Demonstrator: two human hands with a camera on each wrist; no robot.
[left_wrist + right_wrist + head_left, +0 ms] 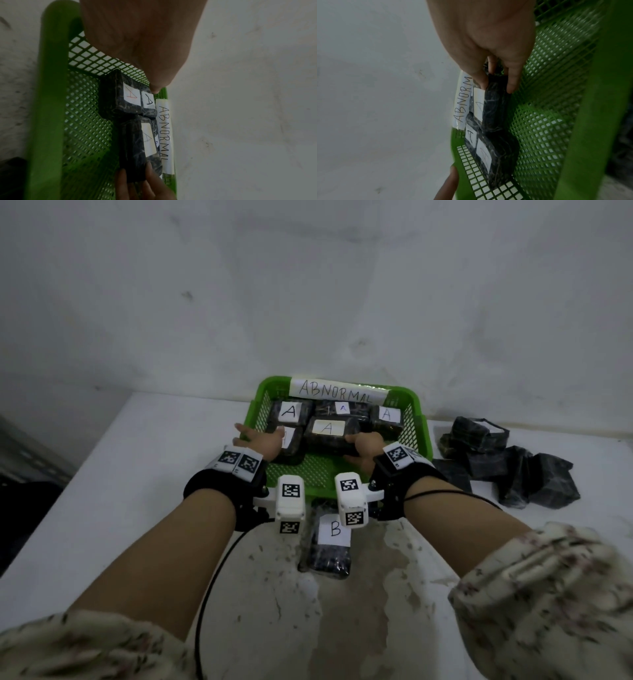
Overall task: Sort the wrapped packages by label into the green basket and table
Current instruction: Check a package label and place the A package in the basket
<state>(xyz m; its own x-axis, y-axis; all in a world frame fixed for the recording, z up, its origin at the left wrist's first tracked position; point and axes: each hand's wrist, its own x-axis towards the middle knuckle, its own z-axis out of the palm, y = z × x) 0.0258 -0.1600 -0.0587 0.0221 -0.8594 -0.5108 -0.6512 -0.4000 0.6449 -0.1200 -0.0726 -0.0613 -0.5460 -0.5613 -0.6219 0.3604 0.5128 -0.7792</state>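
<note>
The green basket (pixel 423 429) carries an ABNORMAL label (pixel 337 394) and holds several dark wrapped packages marked A. My right hand (pixel 363 445) grips the near end of the middle A package (pixel 330 436), thumb on top and fingers underneath. In the right wrist view, the right hand (pixel 496 86) pinches that package (pixel 493 108) above the mesh floor. My left hand (pixel 255 441) lies over the basket's left rim with its fingers spread and holds nothing. In the left wrist view, the left hand (pixel 151 82) reaches along the side wall of the basket (pixel 46 108). A package marked B (pixel 330 546) lies on the table below my wrists.
A loose pile of dark wrapped packages (pixel 507 467) sits on the white table (pixel 137 474) to the right of the basket. The basket stands against the grey wall (pixel 308 285). The table's left edge drops off at the far left.
</note>
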